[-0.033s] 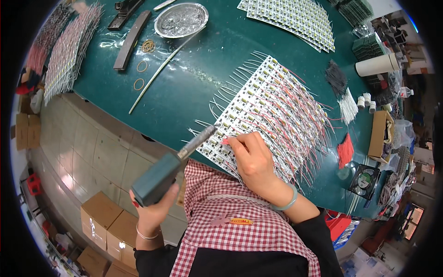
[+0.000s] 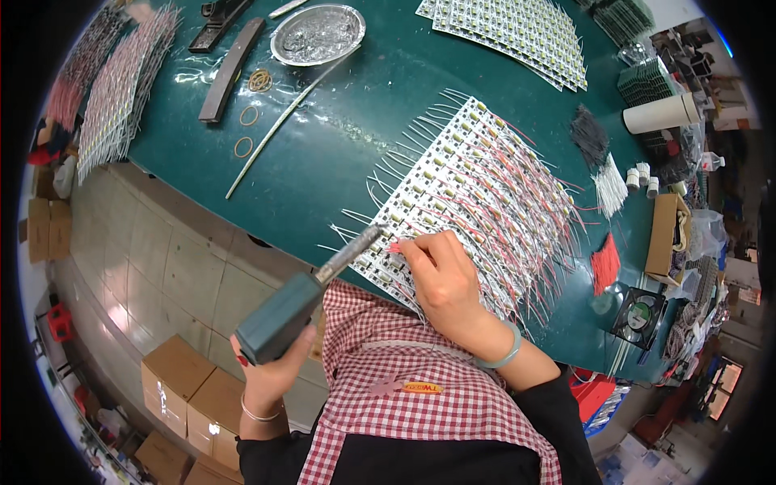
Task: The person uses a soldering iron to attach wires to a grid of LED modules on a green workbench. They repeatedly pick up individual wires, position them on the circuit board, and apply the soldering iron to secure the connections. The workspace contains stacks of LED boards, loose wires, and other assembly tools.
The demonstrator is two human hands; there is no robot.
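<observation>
Change: none visible; nothing has shifted.
Left hand (image 2: 271,368): grips the soldering iron (image 2: 303,297), tip at the board's near edge.
Right hand (image 2: 443,279): pinches a red wire (image 2: 395,247) on the LED board (image 2: 477,190).
Board: flat on the green surface (image 2: 339,153).

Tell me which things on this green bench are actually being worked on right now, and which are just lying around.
In use:
- soldering iron, held in the left hand
- panel of small boards with pink and white wires
- pink wire end, pinched by the right hand

Lying about:
- foil dish
- rubber bands
- white cup
- loose wire bundles
- second panel
</observation>
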